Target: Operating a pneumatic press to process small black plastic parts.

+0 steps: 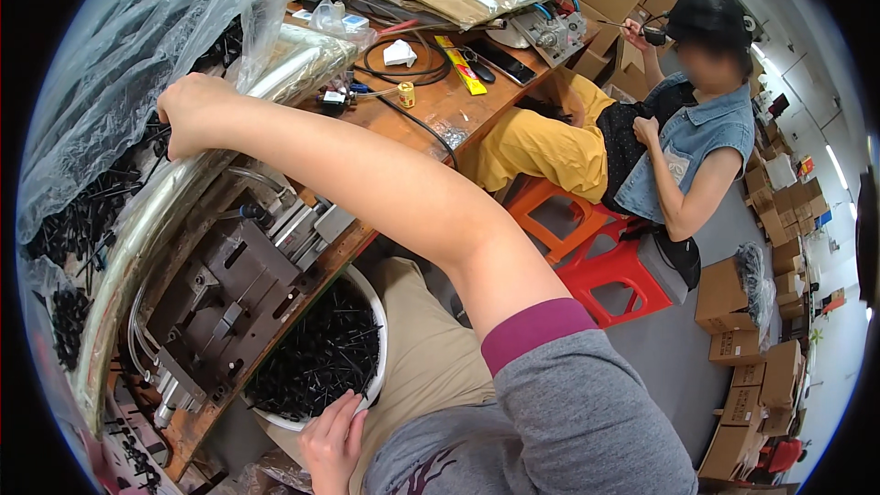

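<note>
Black pieces [312,357] lie by the right hand [191,113] and left hand [334,435], fingers curled (grips unclear).

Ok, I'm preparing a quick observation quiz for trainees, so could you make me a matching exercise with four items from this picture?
1. left hand
2. right hand
3. bucket
4. co-worker's trousers

A. yellow
B. beside the large plastic sheet, upper left
C. at the bucket's rim
D. white, holding black pieces

Pairs: 1-C, 2-B, 3-D, 4-A
</note>
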`<action>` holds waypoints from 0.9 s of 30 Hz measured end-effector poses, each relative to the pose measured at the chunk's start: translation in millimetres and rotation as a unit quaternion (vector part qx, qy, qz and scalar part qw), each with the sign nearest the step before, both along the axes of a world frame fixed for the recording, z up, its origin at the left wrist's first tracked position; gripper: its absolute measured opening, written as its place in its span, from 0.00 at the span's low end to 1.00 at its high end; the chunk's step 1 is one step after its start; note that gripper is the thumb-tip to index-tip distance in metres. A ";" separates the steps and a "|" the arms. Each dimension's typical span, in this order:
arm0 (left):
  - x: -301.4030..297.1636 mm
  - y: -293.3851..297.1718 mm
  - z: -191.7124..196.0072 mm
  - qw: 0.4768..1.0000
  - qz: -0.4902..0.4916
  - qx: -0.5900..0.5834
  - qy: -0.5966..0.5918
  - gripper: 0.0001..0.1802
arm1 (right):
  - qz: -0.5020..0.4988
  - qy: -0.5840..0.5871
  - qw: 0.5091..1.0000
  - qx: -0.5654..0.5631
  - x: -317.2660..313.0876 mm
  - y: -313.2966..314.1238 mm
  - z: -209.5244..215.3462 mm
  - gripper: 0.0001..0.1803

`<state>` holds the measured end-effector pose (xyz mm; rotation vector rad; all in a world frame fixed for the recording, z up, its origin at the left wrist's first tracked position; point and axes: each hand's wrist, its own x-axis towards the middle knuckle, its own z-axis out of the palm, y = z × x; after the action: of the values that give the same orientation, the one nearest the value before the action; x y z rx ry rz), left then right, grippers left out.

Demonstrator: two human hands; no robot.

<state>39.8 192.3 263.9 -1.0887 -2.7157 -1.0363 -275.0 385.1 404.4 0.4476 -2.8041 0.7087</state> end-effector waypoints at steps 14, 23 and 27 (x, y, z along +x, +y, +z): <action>9.1 -34.4 -52.3 0.997 0.081 -0.011 0.000 0.10 | -0.266 0.388 0.857 -0.210 218.2 129.4 -131.0 0.11; 41.0 -32.5 -67.6 0.986 0.085 -0.118 -0.083 0.09 | -0.738 0.191 0.530 -0.370 416.3 510.2 -319.7 0.45; 36.5 -17.7 -79.6 0.978 0.101 -0.127 -0.134 0.09 | -0.769 0.134 0.619 -0.091 405.6 558.1 -314.4 0.48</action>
<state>76.3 174.6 184.3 -0.7164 -3.1638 -0.8793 130.5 943.2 90.1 -1.5627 -1.7015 0.3381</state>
